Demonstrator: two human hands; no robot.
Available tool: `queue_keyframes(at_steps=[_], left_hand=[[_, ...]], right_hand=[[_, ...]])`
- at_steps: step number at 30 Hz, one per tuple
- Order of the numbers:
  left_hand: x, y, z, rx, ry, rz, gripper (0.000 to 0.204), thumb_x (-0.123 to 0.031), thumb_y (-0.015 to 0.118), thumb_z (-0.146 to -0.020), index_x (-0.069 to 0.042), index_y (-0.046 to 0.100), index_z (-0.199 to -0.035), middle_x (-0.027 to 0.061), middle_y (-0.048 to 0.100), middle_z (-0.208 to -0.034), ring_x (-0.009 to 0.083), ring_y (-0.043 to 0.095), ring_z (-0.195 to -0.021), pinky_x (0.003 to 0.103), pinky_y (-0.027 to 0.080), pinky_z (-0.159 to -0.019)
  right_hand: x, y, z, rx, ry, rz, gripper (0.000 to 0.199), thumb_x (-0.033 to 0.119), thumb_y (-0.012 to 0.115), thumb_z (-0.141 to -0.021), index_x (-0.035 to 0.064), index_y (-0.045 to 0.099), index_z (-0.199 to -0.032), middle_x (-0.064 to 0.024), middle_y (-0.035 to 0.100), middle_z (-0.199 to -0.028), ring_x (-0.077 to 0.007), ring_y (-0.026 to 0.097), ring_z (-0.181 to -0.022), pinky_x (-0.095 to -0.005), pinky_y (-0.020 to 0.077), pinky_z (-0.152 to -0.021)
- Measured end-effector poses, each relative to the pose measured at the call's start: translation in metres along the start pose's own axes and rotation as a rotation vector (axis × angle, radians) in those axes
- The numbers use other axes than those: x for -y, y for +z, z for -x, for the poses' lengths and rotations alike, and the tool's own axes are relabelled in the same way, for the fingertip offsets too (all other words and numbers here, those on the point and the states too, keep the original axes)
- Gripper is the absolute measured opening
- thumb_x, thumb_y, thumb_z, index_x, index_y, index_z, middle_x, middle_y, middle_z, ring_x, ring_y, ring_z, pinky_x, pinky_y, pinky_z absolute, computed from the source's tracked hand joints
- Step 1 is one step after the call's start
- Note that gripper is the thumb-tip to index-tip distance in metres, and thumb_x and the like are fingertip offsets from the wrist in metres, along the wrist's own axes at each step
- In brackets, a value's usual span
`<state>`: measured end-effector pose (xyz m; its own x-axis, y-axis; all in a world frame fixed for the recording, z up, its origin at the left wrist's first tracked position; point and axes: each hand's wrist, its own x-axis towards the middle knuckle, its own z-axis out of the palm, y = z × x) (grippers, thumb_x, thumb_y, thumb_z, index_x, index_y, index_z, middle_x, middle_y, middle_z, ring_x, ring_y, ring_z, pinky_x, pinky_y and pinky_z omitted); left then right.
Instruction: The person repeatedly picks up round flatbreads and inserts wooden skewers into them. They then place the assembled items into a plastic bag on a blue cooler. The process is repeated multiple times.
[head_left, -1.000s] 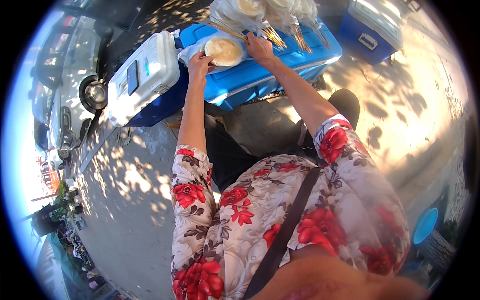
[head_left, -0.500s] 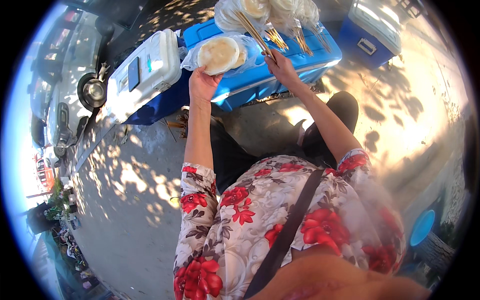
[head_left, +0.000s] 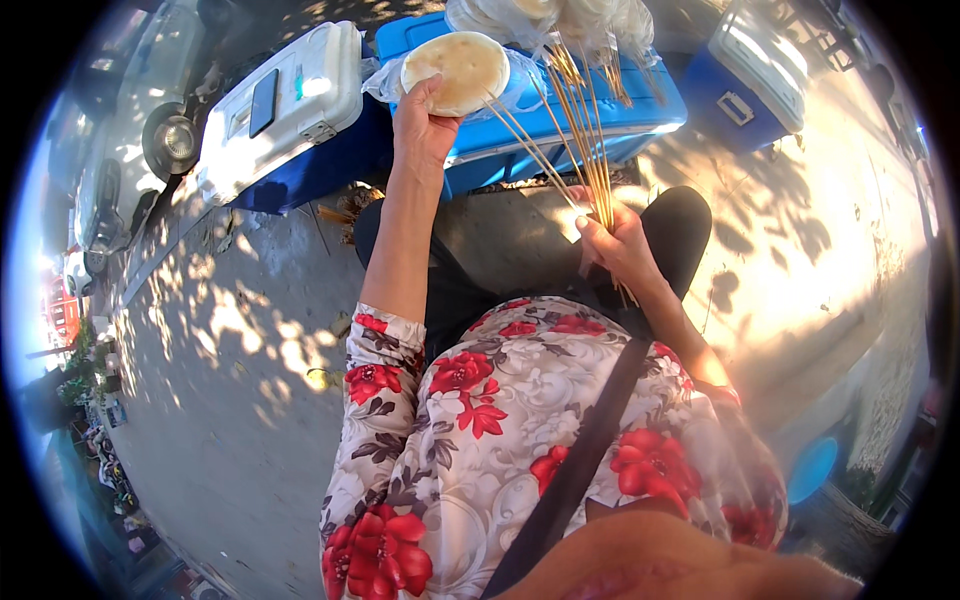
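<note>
Pinching its near rim, the left hand [head_left: 428,128] holds a flat, round, cream-coloured disc [head_left: 465,75], smooth and faintly mottled, with thumb on top and the other fingers mostly hidden beneath. It is held up over the near edge of a bright blue plastic chest [head_left: 655,105], in front of crinkled clear wrapping [head_left: 385,80]. The right hand [head_left: 622,248] is closed around a loose fan of thin, straight wooden sticks [head_left: 592,150]; most point away from the body, while a couple slant toward the disc, though whether their tips touch it I cannot tell. Filmy clear bags [head_left: 495,22] of pale rounds lie on the far part of the chest, stick bundles [head_left: 615,82] poking out of them. To the left stands a cooler [head_left: 340,145] with a dark blue body and a glossy white lid, a flat dark phone [head_left: 263,103] resting on top; another blue-and-white cooler [head_left: 720,95] sits to the right. All stand outdoors on grey concrete ground [head_left: 220,430], dappled with leafy shade and sunlight, with a vehicle [head_left: 100,200] at far left and a round blue basin [head_left: 812,470] at lower right.
</note>
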<state>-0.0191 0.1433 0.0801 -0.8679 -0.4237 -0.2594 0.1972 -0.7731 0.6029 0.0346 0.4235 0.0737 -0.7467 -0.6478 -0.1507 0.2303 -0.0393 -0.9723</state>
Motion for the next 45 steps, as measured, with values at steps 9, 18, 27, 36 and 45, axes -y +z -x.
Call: queue_keyframes(at_steps=[9, 18, 27, 36, 45], left_hand=[[-0.008, -0.013, 0.0, 0.083, 0.081, 0.055, 0.044, -0.009, 0.051, -0.089, -0.015, 0.034, -0.13, 0.011, 0.044, -0.128, 0.0319, 0.05, -0.115, 0.053, 0.048, -0.088], [0.005, 0.001, 0.024, 0.078, 0.161, -0.046, 0.048, -0.006, 0.051, -0.089, -0.016, 0.033, -0.132, 0.0094, 0.046, -0.127, 0.0289, 0.052, -0.113, 0.05, 0.05, -0.085], [0.025, 0.01, 0.045, 0.087, 0.162, -0.083, 0.049, -0.005, 0.049, -0.089, -0.017, 0.032, -0.133, 0.0074, 0.044, -0.128, 0.0244, 0.05, -0.114, 0.043, 0.049, -0.088], [0.04, 0.026, 0.065, 0.07, 0.171, -0.108, 0.05, -0.004, 0.048, -0.09, -0.015, 0.029, -0.135, 0.0078, 0.044, -0.13, 0.0251, 0.05, -0.116, 0.043, 0.049, -0.09], [0.055, 0.024, 0.075, 0.126, 0.149, -0.137, 0.047, -0.006, 0.044, -0.091, -0.012, 0.029, -0.135, 0.0093, 0.044, -0.13, 0.0253, 0.051, -0.115, 0.043, 0.049, -0.089]], right_hand=[[0.0, 0.005, 0.004, -0.026, 0.04, 0.088, 0.032, 0.009, 0.054, -0.087, 0.0035, 0.047, -0.117, 0.006, 0.042, -0.061, -0.0024, 0.037, -0.048, -0.0189, 0.0301, -0.043], [0.002, 0.014, 0.001, -0.095, -0.009, 0.196, 0.026, 0.009, 0.055, -0.086, 0.0056, 0.053, -0.112, 0.0061, 0.043, -0.063, -0.0021, 0.037, -0.052, -0.0195, 0.0312, -0.046], [-0.011, 0.014, -0.022, -0.099, -0.185, 0.375, 0.026, 0.011, 0.055, -0.087, 0.0035, 0.052, -0.112, 0.0054, 0.045, -0.068, -0.0036, 0.039, -0.058, -0.0201, 0.0346, -0.053], [-0.008, 0.019, -0.04, -0.023, -0.221, 0.061, 0.026, 0.01, 0.054, -0.086, 0.0011, 0.052, -0.111, 0.0051, 0.045, -0.072, -0.0033, 0.039, -0.062, -0.0194, 0.0338, -0.055], [-0.009, 0.026, -0.054, -0.101, -0.225, 0.078, 0.021, 0.012, 0.056, -0.086, 0.0026, 0.052, -0.104, 0.0045, 0.045, -0.066, -0.003, 0.04, -0.056, -0.0206, 0.0346, -0.049]])
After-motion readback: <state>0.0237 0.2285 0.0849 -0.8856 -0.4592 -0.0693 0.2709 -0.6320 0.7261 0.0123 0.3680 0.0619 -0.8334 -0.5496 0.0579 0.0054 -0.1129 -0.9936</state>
